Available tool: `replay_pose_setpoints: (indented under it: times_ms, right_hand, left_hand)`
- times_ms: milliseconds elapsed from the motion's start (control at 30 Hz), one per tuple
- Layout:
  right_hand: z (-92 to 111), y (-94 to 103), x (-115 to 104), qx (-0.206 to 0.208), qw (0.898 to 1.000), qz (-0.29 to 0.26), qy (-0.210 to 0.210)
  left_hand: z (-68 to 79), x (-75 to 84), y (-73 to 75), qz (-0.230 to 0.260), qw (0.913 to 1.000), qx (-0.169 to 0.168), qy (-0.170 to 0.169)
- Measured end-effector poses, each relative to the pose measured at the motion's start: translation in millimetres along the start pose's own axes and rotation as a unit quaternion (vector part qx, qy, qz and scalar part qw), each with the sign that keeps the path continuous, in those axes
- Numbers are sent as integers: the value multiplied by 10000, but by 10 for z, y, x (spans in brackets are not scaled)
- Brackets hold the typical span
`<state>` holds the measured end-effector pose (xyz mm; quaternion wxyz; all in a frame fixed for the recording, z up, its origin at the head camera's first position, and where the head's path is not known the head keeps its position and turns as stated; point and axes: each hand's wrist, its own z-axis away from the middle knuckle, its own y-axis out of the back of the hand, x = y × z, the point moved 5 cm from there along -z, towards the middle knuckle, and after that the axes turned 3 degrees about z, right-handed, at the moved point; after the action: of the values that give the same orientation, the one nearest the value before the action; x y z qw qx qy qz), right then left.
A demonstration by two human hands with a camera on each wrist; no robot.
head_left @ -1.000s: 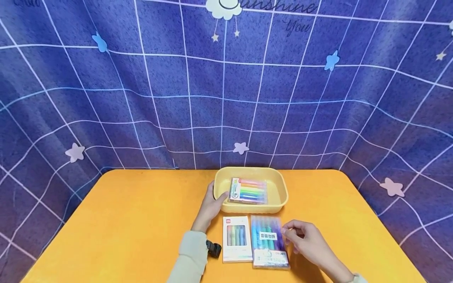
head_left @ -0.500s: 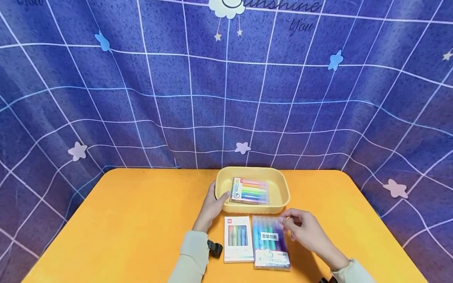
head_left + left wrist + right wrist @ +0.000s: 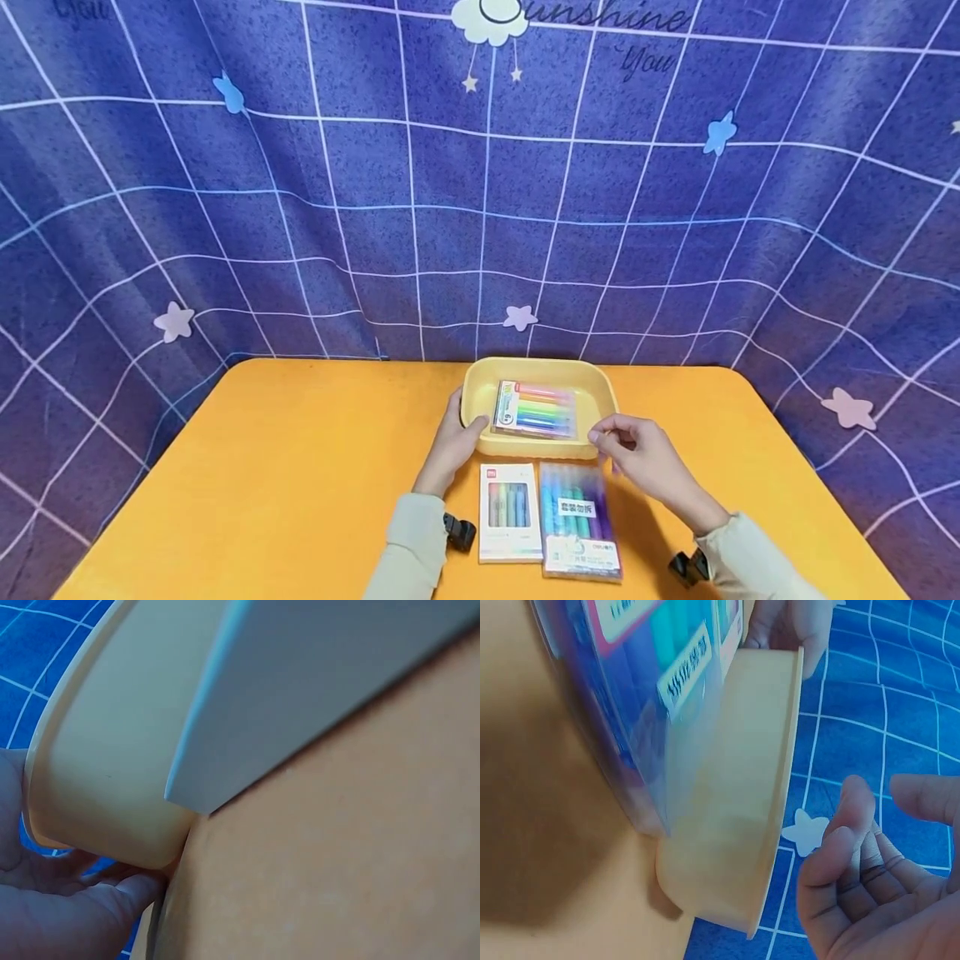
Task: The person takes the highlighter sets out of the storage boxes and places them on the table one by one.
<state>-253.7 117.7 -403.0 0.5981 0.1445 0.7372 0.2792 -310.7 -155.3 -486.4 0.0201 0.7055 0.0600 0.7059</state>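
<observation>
A pale yellow plastic basket stands near the table's far edge, holding a clear pack of rainbow-coloured pens. My left hand grips its left end, thumb over the front rim; in the left wrist view the fingers lie around that end. My right hand is at the front right corner, fingers loosely bent. The right wrist view shows a gap between its thumb and fingers, with nothing held. In front of the basket lie a white windowed box of coloured pens and a clear blue-to-purple pen pack.
The orange table extends to both sides. A blue grid-patterned curtain with stars hangs right behind it. Small black wrist cameras sit at both sleeves, the left one beside the white box.
My right hand has moved away from the blue-to-purple pack's right side, up to the basket's front right corner. My left hand keeps its grip on the basket. The head view has shifted slightly.
</observation>
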Motion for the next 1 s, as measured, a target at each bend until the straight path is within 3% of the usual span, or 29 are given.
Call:
replay_pose_setpoints:
  times_ms: [300, 533, 1000]
  right_hand:
    - [-124, -26, 78, 78, 9999, 75, -80]
    - [-307, -3, 115, 223, 9996, 99, 121]
    - [-530, -37, 138, 209, 9978, 633, -17]
  left_hand:
    - [56, -53, -11, 54, 10000, -48, 51]
    - [-18, 5, 4, -53, 10000, -43, -35]
    - [-23, 22, 10, 60, 10000, -67, 10]
